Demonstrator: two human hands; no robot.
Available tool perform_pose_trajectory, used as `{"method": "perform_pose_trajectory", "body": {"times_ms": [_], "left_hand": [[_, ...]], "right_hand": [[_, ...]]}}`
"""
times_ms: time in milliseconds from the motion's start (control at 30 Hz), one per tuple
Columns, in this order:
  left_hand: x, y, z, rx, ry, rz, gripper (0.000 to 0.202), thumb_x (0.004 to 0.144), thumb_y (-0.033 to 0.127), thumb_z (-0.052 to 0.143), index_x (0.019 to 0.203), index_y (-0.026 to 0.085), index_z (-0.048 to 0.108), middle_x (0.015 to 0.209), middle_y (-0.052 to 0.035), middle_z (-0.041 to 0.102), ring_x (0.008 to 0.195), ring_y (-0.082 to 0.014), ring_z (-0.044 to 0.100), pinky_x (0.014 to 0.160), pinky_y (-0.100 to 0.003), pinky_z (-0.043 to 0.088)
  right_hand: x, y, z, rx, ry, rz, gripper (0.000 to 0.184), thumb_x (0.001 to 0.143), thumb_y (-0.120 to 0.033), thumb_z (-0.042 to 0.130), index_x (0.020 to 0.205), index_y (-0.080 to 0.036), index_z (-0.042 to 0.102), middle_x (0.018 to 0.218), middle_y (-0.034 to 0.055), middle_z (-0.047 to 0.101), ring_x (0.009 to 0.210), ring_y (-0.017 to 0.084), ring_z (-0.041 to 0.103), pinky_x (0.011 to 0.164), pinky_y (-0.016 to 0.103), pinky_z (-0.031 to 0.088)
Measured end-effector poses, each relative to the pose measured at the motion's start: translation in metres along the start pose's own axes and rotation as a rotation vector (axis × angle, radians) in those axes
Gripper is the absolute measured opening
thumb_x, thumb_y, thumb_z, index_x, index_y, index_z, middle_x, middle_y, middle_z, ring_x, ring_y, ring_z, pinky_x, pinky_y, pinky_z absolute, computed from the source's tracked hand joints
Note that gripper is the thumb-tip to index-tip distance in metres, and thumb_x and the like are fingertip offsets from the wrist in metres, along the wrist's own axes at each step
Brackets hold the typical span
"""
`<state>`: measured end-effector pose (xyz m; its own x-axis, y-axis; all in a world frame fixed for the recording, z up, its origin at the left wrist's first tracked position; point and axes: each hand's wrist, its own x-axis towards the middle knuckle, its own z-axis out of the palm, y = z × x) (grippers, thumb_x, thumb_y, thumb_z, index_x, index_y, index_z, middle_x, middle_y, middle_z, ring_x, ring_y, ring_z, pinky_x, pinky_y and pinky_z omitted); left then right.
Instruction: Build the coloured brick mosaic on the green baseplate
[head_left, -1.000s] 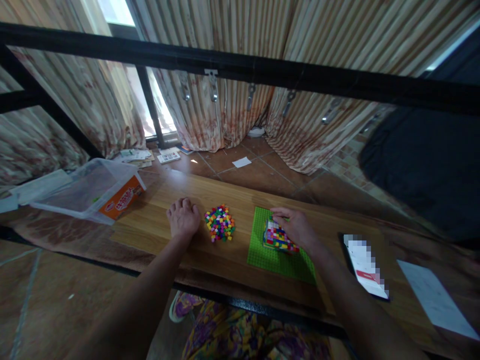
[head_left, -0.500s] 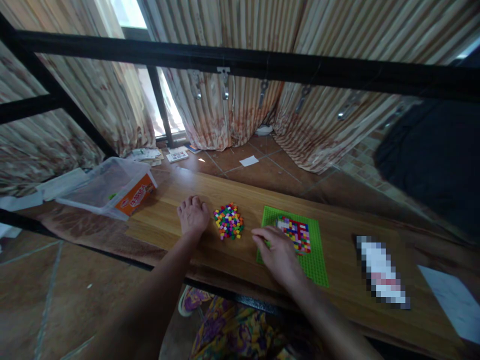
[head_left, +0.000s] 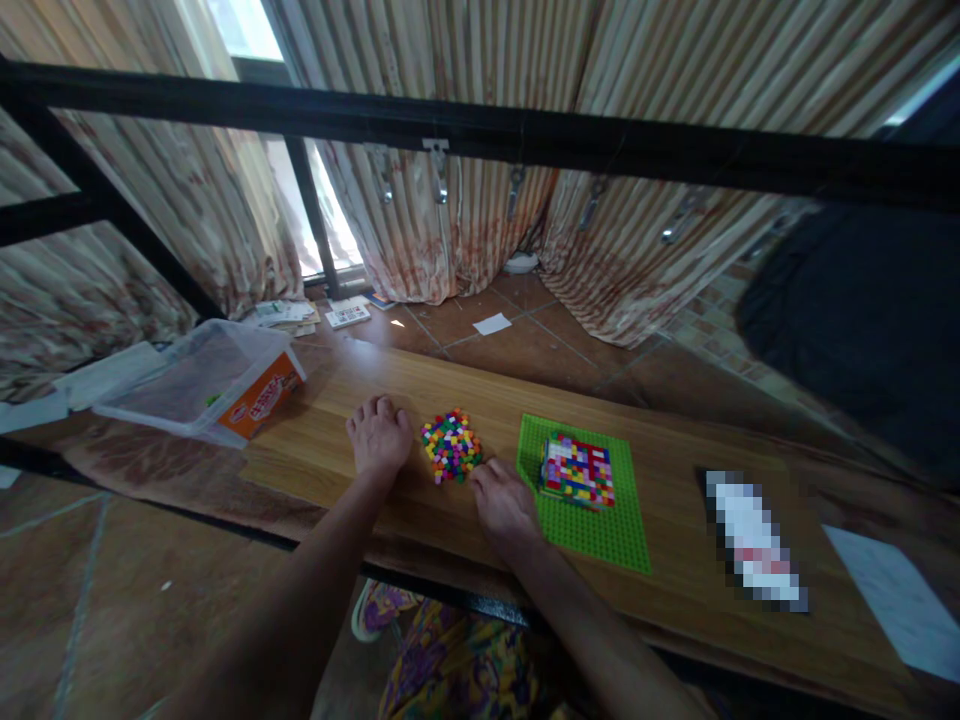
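A heap of small multicoloured toy bricks (head_left: 451, 446) lies on the wooden board. Left of the heap, my left hand (head_left: 379, 436) rests palm down on the wood, fingers spread a little and holding nothing. My right hand (head_left: 504, 500) is at the heap's lower right edge, its thumb and fingers drawn together; whatever they pinch is too small to make out. To the right lies a green studded baseplate (head_left: 532, 440). A low block of layered coloured bricks (head_left: 577, 472) is built up on it, with rows of red, white, yellow and blue on top.
A clear plastic box (head_left: 187, 385) with an orange label stands at the left end. At right are a blurred-out flat item (head_left: 754, 540) and a pale sheet (head_left: 892, 590). A black metal rail (head_left: 480, 125) crosses in front of the curtains.
My right hand has moved left from the brick block to the heap, uncovering the block and the baseplate. My left hand stays in place. The view has shifted slightly.
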<state>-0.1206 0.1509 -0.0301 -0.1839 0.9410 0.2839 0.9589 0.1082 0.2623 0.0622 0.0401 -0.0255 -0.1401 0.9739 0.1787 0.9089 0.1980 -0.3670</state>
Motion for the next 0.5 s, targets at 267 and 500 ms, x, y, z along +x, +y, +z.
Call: {"method": "perform_pose_trajectory", "body": {"times_ms": [267,500], "left_hand": [[0.0,0.0,-0.001,-0.001,0.006,0.005,0.037,0.09,0.033,0.041,0.115,0.014,0.061,0.123,-0.0146,0.06,0.115,-0.0327,0.051,0.098,-0.046,0.037],[0.004,-0.008,0.002,-0.076,0.02,-0.004,0.036,0.088,0.033,0.045,0.115,0.015,0.062,0.123,-0.0157,0.06,0.116,-0.0329,0.051,0.1,-0.049,0.038]], "right_hand": [[-0.022,0.001,-0.011,0.089,0.037,-0.016,0.018,0.086,-0.009,0.05,0.084,-0.018,0.065,0.086,0.007,0.062,0.089,0.02,0.056,0.081,0.031,0.043],[-0.05,0.023,-0.062,0.409,0.248,0.124,0.021,0.094,-0.024,0.047,0.091,-0.022,0.068,0.091,0.0038,0.068,0.086,0.017,0.062,0.08,0.028,0.047]]}}
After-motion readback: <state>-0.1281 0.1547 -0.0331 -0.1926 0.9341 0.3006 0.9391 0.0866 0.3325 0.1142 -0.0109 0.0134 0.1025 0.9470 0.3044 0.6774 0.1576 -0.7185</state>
